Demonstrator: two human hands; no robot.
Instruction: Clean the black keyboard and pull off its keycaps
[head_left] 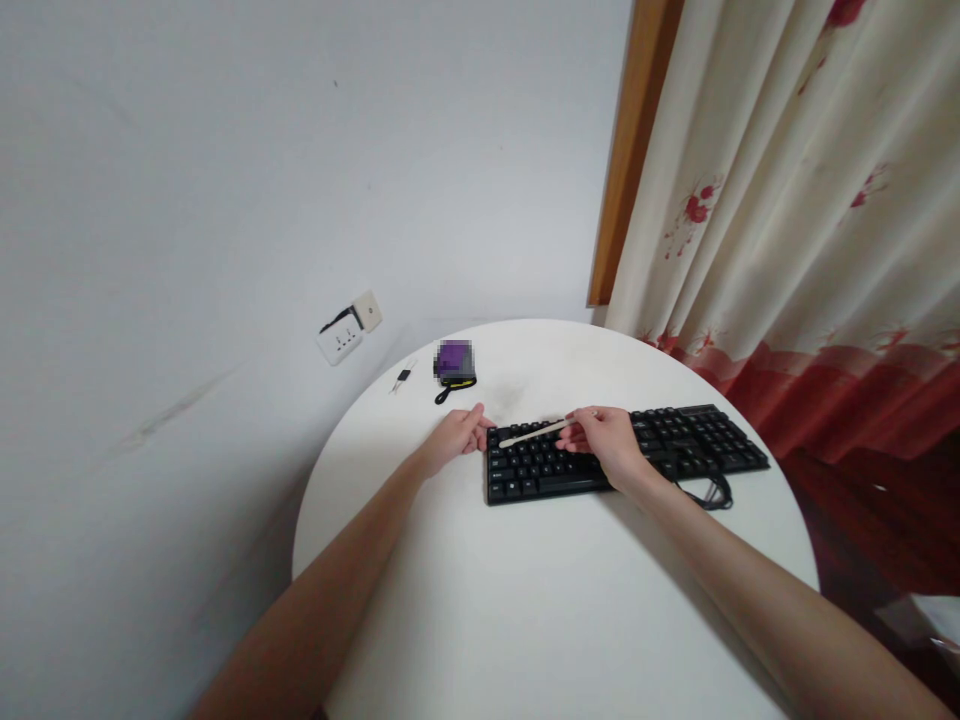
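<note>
A black computer keyboard [547, 485] lies across the round white table, with its left end towards my left hand. My left hand [454, 436] has its fingers bent against that left edge and grips it. Above the left keys, my right hand [604, 440] pinches a long, thin, pale stick [532, 433] between thumb and fingers. The stick slants down to the left, and its slightly wider tip is over the keys near the upper left corner. I cannot tell whether the tip touches them. My right hand hides some middle keys.
On the white table [480, 600], a pixelated purple item [454, 360] with a black loop stands at the back left, beside a small black piece [404, 376] with pale sticks. A coiled black cable [712, 492] lies before the keyboard. A wall socket [341, 338] is left; curtains [750, 200] hang right.
</note>
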